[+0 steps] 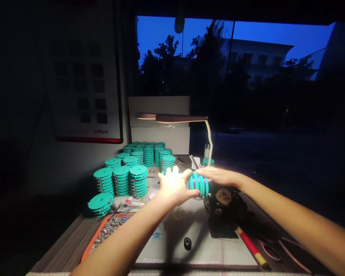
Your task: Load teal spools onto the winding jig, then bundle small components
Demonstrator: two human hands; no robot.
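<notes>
A stack of teal disc-shaped spools [199,184] with purple bands between them is held on its side above the work board. My left hand [176,188] is wrapped over the stack's left part, fingers on top and thumb on the near side. My right hand [218,175] grips the right end from above, its fingers reaching over the discs; its fingertips are partly hidden. Strong lamp light washes out my left hand. Below them lies a white board [155,251] with a small black ring [187,243].
Several upright stacks of teal spools [121,180] fill the left. An orange tray [87,249] holds small grey cylinders. A desk lamp [172,118] arches over the table. A dark machine [225,211], a red-and-yellow stick [251,245] and pink-handled scissors [268,250] sit at right.
</notes>
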